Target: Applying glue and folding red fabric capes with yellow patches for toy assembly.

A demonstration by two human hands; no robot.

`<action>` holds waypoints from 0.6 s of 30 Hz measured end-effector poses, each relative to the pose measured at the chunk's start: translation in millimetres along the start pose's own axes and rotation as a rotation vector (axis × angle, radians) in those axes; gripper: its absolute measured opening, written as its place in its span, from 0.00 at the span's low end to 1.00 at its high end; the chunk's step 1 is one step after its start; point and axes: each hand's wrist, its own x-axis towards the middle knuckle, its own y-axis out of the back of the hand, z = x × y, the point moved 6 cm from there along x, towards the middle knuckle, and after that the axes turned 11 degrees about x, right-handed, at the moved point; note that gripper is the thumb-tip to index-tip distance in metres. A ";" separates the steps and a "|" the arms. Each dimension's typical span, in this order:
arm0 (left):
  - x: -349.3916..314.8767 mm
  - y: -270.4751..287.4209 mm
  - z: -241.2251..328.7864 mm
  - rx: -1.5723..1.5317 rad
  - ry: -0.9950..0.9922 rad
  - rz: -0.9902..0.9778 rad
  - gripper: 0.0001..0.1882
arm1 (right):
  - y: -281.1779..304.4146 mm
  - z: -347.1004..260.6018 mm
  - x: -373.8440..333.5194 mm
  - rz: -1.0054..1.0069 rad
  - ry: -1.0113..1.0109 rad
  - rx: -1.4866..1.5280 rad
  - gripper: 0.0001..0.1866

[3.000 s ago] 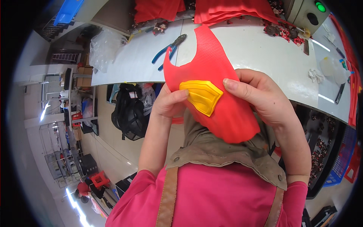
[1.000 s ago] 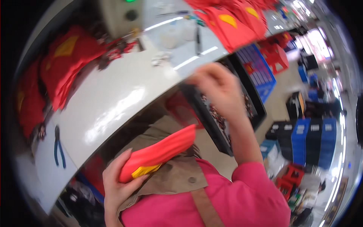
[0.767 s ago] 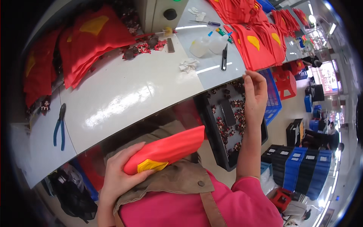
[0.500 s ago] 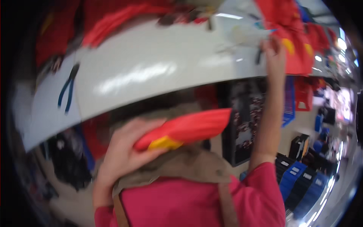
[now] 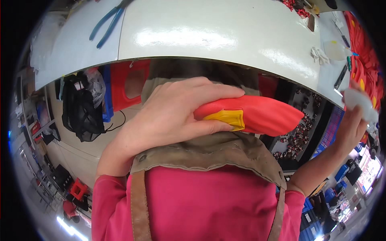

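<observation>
My left hand (image 5: 181,106) is closed round a soft, red, tube-shaped piece (image 5: 273,116) with a yellow patch (image 5: 227,119), held crosswise in front of my apron (image 5: 209,154). The piece's tapered end points right, past my fingers. Out at the right edge of the table, my right hand (image 5: 354,116) grips a pale whitish thing (image 5: 358,103), blurred, its kind unclear. Beyond that hand lies a heap of red pieces with yellow patches (image 5: 356,52).
The white table (image 5: 225,44) bears blue-handled pliers (image 5: 108,22), a translucent bottle (image 5: 337,51), a crumpled white scrap (image 5: 319,55) and a dark pen-like tool (image 5: 341,76). Below stand a red stool (image 5: 124,90), a black bag (image 5: 80,104) and a dark bin of small red-and-white parts (image 5: 297,132).
My view has swung, so the table sits higher and the pliers farther up. My right hand, earlier over the table's right end by the red heap, now holds the whitish thing nearer me.
</observation>
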 end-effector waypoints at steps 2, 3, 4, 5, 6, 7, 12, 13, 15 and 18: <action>1.6 1.2 0.6 0.029 0.011 -0.005 0.26 | -17.5 -20.5 -20.7 -0.153 0.082 -0.027 0.27; 2.6 1.1 0.2 0.060 0.022 -0.012 0.26 | -26.3 -27.8 -27.1 -0.191 0.077 -0.021 0.32; 3.6 1.3 0.4 0.059 0.024 -0.007 0.26 | -35.9 -33.4 -29.2 -0.240 0.032 -0.048 0.34; 4.6 1.3 0.5 0.043 0.027 -0.003 0.26 | -43.4 -36.0 -30.9 -0.271 0.078 -0.022 0.34; 5.5 1.5 0.6 0.027 0.031 0.001 0.26 | -47.5 -36.3 -31.2 -0.303 0.092 0.003 0.33; 7.4 4.3 2.3 0.025 0.032 0.006 0.26 | -50.6 -36.9 -31.8 -0.335 0.105 0.025 0.33; 14.7 -0.6 -0.4 0.005 0.099 -0.132 0.27 | -71.3 -37.1 -27.7 -0.496 0.089 0.076 0.33; 15.7 -1.2 -1.1 0.005 0.102 -0.125 0.27 | -80.2 -38.0 -27.4 -0.588 0.120 0.068 0.33; 17.7 -3.4 -0.8 -0.014 0.090 -0.126 0.26 | -89.8 -38.8 -22.6 -0.619 0.141 0.058 0.31; 20.0 -3.8 -1.2 -0.095 0.101 -0.137 0.26 | -101.5 -42.7 -19.7 -0.715 0.126 0.005 0.28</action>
